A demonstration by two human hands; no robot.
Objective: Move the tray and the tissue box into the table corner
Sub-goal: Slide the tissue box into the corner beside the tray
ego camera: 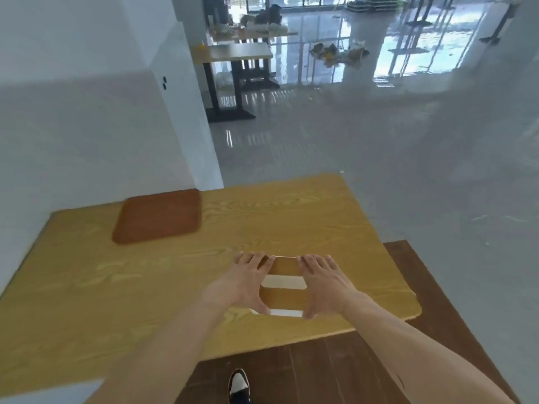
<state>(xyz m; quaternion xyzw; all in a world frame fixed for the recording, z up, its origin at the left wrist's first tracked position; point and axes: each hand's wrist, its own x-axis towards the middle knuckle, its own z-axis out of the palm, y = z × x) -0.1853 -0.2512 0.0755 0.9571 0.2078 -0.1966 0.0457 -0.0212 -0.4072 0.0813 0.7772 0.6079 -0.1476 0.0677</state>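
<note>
A wooden tissue box (pixel 283 297) with a white slot on top sits on the yellow wood-grain table (pixel 175 275), near its front right edge. My left hand (pixel 246 281) clasps the box's left side, fingers over the far edge and thumb at the near corner. On the right side my right hand (pixel 322 282) grips it the same way. A brown tray (pixel 157 216) lies flat at the far left of the table, against the white wall, well away from both hands.
A white wall (pixel 87 126) runs along the table's far left edge. A dark brown bench (pixel 335 371) stands below the table's near edge, with my shoe (pixel 239 386) on the floor. Other tables (pixel 233 53) stand far back on the shiny floor.
</note>
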